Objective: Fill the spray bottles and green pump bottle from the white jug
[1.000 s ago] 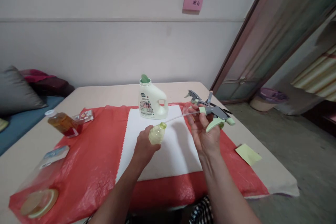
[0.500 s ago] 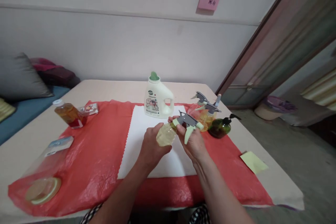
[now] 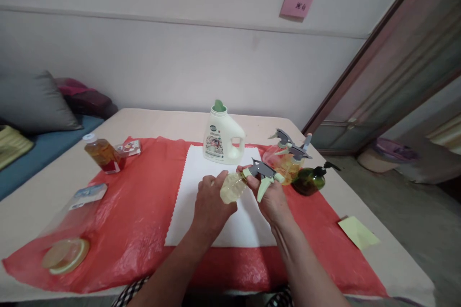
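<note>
A small clear spray bottle [image 3: 233, 188] with pale yellow contents is held tilted between my hands, above a white sheet. My left hand [image 3: 213, 200] is closed around the lower body of the bottle. Fingers of my right hand [image 3: 271, 200] wrap the neck, just under the grey and pale green trigger head [image 3: 264, 172]. The trigger head points to the right. Behind my hands stands a large cream jug [image 3: 224, 139] with a handle and a printed label, something green sticking up from its mouth.
To the right stand more spray bottles [image 3: 292, 165] and a dark green pump bottle [image 3: 309, 181]. A bottle of amber liquid [image 3: 103, 153] leans at the left. Red plastic sheeting [image 3: 140, 220] lies under the white sheet [image 3: 187, 220]. A yellow note [image 3: 358, 232] lies near the right edge.
The whole view has shifted slightly, so things appear farther right. Both hands keep their hold on the spray bottle, with little other visible movement.
</note>
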`<state>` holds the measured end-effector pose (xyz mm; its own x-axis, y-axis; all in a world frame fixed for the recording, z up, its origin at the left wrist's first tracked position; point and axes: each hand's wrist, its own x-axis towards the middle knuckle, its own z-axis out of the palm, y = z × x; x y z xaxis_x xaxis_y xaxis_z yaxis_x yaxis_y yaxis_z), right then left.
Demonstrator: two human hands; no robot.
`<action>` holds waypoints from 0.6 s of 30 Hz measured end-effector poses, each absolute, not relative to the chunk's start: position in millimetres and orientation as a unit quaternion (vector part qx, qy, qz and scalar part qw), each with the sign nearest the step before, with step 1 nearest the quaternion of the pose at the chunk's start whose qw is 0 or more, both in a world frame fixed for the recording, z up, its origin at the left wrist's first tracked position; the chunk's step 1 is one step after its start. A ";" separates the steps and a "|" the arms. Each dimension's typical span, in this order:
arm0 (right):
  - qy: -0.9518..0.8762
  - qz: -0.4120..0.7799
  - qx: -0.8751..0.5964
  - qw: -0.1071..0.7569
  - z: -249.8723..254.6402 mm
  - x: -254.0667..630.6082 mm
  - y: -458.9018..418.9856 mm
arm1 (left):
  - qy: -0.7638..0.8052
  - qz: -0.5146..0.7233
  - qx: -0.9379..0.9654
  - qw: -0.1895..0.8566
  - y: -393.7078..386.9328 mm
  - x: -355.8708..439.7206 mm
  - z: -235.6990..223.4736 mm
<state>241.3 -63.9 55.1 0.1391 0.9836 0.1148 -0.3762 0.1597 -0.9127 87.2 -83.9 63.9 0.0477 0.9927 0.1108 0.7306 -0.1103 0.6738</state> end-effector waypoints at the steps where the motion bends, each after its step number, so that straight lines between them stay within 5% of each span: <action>1: -0.397 0.517 -0.385 0.654 54.6 239.9 -64.4 | 0.629 0.291 0.690 0.209 -84.3 87.2 61.7; 7: -0.342 0.550 -0.317 0.693 54.3 206.6 -69.0 | 0.597 0.357 0.718 0.008 -86.9 91.6 42.2; 9: -0.330 0.538 -0.314 0.710 52.5 199.5 -67.6 | 0.588 0.382 0.713 0.014 -88.4 93.6 39.2; 15: -0.286 0.505 -0.317 0.751 58.2 223.6 -59.8 | 0.529 0.531 0.531 0.396 -85.0 89.1 49.7; 18: -0.284 0.504 -0.308 0.756 68.2 235.1 -63.0 | 0.502 0.461 0.347 0.644 -81.2 86.0 55.4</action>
<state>235.1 -63.0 68.2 0.3318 0.9359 0.1181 -0.5860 0.3026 -0.7517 86.0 -81.2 55.4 0.0696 0.9427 -0.3262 -0.2445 0.3332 0.9106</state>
